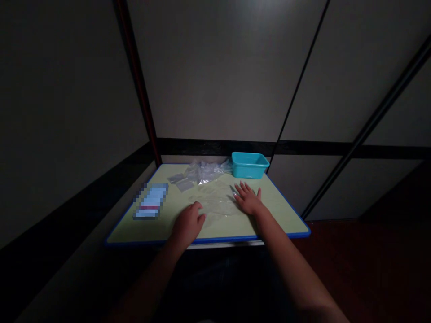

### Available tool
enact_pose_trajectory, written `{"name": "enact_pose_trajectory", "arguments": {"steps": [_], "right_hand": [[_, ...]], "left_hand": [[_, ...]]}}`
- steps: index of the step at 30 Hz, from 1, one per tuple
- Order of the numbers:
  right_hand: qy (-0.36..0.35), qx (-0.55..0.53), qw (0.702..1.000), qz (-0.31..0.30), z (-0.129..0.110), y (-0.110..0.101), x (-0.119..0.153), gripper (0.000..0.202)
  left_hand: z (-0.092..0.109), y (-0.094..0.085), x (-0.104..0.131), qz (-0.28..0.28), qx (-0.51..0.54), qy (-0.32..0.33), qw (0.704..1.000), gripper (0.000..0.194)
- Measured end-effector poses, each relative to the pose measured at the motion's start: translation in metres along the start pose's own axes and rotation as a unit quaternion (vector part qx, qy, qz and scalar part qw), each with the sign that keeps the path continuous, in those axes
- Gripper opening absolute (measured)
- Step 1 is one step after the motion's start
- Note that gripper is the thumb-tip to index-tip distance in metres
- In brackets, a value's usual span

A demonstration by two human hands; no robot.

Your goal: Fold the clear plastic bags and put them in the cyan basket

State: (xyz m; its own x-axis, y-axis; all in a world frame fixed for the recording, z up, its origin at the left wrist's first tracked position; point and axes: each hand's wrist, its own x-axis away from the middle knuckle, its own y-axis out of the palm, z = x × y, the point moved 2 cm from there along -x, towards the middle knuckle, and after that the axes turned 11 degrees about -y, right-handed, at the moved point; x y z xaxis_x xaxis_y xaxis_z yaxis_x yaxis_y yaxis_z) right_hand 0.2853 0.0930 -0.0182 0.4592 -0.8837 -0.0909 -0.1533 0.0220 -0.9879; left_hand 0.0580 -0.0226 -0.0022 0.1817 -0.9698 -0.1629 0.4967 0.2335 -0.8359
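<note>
A clear, thin plastic bag (220, 207) lies spread out on the small table between my hands. My right hand (248, 200) rests flat on the bag's right end, palm down, fingers spread. At the bag's left end is my left hand (188, 223); its fingers are bent, and a gap shows between thumb and forefinger. The tips of its other fingers are hidden. Beyond the bag, a crumpled heap of clear plastic bags (205, 171) sits near the back of the table.
A turquoise plastic basket (249, 169) stands at the back right corner. On the left lies a phone-like flat thing (151, 202), blurred out by pixels. The pale yellow table (283, 215) has a blue edge, with panelled walls (215, 80) behind and to the left.
</note>
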Motion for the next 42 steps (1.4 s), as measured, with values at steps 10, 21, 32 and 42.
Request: {"name": "enact_pose_trajectory", "arguments": {"steps": [10,21,32,42], "right_hand": [[0.036,0.040,0.997,-0.060,0.017,0.005,-0.002,0.053],[0.058,0.008,0.996,-0.060,0.018,0.005,-0.004,0.055],[-0.015,-0.046,0.999,0.021,0.020,0.005,-0.001,0.057],[-0.056,-0.049,0.997,-0.015,0.009,0.011,-0.003,0.053]], "left_hand": [[0.102,0.065,-0.047,-0.099,-0.107,0.140,0.979,0.058],[0.078,0.088,-0.063,-0.160,-0.135,0.089,0.974,0.081],[0.077,0.078,-0.070,-0.051,-0.174,0.123,0.976,0.070],[0.064,0.089,-0.080,-0.133,-0.192,0.049,0.971,0.069]]}}
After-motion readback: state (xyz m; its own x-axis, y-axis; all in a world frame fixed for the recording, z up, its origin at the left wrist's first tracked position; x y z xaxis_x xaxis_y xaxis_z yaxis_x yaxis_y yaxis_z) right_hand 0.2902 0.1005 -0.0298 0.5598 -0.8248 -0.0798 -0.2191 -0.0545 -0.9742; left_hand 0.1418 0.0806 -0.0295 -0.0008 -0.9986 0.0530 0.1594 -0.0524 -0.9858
